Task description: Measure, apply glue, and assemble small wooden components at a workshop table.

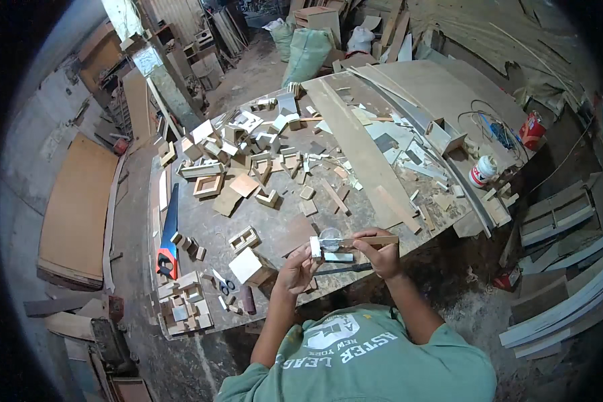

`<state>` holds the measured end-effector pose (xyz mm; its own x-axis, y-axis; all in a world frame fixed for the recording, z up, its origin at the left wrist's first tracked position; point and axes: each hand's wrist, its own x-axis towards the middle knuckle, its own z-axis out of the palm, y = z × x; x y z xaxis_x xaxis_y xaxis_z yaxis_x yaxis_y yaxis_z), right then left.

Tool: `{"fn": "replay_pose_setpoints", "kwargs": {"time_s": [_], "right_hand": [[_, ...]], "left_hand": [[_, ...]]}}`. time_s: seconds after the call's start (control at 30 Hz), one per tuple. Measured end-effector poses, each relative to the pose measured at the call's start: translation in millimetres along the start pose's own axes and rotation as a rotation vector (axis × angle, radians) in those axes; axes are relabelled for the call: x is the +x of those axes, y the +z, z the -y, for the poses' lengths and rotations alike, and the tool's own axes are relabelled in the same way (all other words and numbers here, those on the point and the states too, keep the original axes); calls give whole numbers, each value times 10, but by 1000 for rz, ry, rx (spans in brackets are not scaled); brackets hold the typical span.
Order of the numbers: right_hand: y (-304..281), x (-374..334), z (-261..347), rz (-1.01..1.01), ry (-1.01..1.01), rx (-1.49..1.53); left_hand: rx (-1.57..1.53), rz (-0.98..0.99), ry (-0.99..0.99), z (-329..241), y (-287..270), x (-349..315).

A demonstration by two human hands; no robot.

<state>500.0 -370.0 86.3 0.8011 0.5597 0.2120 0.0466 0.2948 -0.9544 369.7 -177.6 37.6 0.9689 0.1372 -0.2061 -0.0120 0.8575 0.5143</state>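
Close to the table's near edge, my left hand [295, 270] pinches a small pale wooden piece [315, 247] upright. My right hand [382, 258] grips a flat wooden strip [387, 240], whose thin end points left toward that piece. Whether the two touch is too small to tell. Just beyond them is a clear round dish [329, 236], partly covered by the strip. A short white strip [338, 257] lies below, between my hands. To the left of my left hand stands a pale wooden box [250, 266].
Scissors [225, 285] and a dark cylinder [248, 300] lie left of the box. A handsaw [168, 242] rests at the left edge. Several small wooden frames and offcuts cover the middle. A long board [355, 144], a white bottle [482, 171] and a red can [532, 130] are at right.
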Motion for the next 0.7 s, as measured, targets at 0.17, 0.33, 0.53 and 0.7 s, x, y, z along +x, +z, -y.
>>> {"fn": "replay_pose_setpoints", "kwargs": {"time_s": [0.17,0.33,0.53,0.7], "right_hand": [[32,-62,119,40,23,20],[-52,-99,168,136,-6,-114],[-64,-98,271,51,5,-148],[-34,-27,291,159,-414,-481]], "left_hand": [[-1,-31,44,20,-85,20],[33,-7,77,-6,-40,21],[118,-50,75,6,34,8],[161,-133,38,45,66,-11]]}}
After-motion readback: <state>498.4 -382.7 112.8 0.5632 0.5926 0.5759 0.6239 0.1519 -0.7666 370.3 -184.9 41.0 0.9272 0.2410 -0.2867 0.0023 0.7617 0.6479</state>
